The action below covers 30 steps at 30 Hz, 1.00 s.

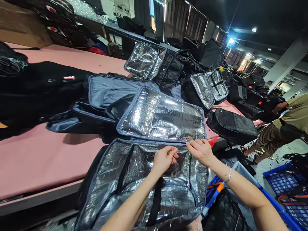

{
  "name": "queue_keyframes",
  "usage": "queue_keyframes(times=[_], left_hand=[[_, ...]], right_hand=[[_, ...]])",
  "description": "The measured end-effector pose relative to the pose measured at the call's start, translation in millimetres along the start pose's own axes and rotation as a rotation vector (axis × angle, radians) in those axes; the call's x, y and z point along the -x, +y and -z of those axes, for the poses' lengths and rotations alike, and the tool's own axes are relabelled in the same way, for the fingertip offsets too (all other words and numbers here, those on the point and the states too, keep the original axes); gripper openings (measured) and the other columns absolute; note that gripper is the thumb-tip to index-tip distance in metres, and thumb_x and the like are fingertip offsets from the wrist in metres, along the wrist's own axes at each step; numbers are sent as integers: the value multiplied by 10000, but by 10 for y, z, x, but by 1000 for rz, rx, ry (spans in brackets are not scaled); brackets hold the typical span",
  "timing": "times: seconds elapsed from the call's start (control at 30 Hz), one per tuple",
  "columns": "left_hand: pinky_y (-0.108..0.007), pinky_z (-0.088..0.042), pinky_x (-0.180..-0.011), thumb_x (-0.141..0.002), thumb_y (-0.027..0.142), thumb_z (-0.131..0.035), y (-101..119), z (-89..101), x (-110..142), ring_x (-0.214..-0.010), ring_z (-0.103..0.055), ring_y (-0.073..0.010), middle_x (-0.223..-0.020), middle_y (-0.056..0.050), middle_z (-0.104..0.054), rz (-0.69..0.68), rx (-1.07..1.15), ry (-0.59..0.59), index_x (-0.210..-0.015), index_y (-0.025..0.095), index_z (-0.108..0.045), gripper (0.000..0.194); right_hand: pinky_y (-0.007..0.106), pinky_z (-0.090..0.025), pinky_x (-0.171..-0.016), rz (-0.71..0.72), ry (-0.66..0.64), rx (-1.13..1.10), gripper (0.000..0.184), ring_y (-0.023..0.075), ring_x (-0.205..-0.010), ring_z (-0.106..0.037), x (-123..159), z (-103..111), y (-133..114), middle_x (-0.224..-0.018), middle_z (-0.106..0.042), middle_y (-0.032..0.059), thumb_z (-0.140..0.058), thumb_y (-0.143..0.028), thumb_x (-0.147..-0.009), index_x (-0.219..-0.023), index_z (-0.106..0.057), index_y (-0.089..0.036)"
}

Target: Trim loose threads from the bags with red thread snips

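Observation:
An insulated bag (115, 195) lies wide open in front of me, its inside lined with silver foil and its seams bound in dark blue-grey. The foil-lined lid (178, 117) is folded back onto the table, away from me. My left hand (165, 158) hovers over the cavity near the hinge seam, thumb and fingers pinched together; what they hold, if anything, is too small to make out. At the right end of that seam, my right hand (201, 150) grips the lid's bound edge. A black strap (155, 203) runs down the lining inside.
More open foil-lined bags (141, 61) and closed black bags (232, 123) crowd the pink table (48, 160). A blue crate (284, 179) stands on the floor at right. Another person (291, 118) stands by the table's right side. A cardboard box (24, 24) sits far left.

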<state>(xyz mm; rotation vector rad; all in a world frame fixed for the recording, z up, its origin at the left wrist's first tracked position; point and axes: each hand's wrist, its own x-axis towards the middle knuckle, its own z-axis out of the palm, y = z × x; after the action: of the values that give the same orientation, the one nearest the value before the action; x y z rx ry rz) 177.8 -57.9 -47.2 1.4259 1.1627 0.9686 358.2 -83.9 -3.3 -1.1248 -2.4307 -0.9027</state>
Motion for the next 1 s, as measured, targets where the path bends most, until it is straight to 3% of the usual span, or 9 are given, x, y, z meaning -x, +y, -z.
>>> queue_keyframes(times=[0.23,0.5,0.67,0.83,0.9,1.0], left_hand=[[-229,-396,-479,-716,418,-492,-22,86,2,-431,-558,-127,-506,22,-594,-21,-60,-6,-619,192,-558,254],[-232,-405,-485,-716,438,-481,-51,117,22,-433,-559,-130,-520,27,-599,-38,-83,-31,-641,201,-557,260],[-229,-409,-496,-728,446,-467,-65,115,7,-451,-564,-131,-521,31,-590,-54,-88,-33,-645,207,-547,265],[-253,-431,-488,-712,423,-482,-162,200,109,-435,-556,-148,-506,16,-598,-46,-70,-145,-605,210,-566,252],[-279,-468,-568,-614,361,-591,-202,283,177,-561,-612,-182,-615,-11,-665,-59,-71,-191,-624,219,-622,145],[-310,-460,-760,-500,268,-674,-235,430,229,-850,-622,-239,-858,-41,-704,-76,-82,-124,-700,242,-684,202]], right_hand=[[305,-278,-611,-70,34,22,157,150,-722,-499,9,-101,24,-826,-637,39,-432,-162,-925,-946,-588,-163],[298,-293,-622,41,45,2,158,138,-707,-497,-174,-101,-66,-833,-639,27,-429,-155,-924,-979,-577,-167],[306,-298,-618,0,17,16,142,158,-717,-498,-248,-181,-143,-840,-639,36,-447,-159,-907,-965,-576,-170],[296,-364,-682,-193,5,-260,134,181,-823,-523,-233,-204,-119,-910,-632,60,-454,-184,-894,-967,-566,-176],[293,-400,-732,-267,9,-421,153,187,-864,-527,-253,-201,-126,-931,-619,74,-467,-200,-877,-1002,-548,-164],[285,-426,-749,-336,-44,-593,274,186,-877,-538,-335,-230,-194,-959,-600,72,-533,-206,-810,-1080,-521,-160]])
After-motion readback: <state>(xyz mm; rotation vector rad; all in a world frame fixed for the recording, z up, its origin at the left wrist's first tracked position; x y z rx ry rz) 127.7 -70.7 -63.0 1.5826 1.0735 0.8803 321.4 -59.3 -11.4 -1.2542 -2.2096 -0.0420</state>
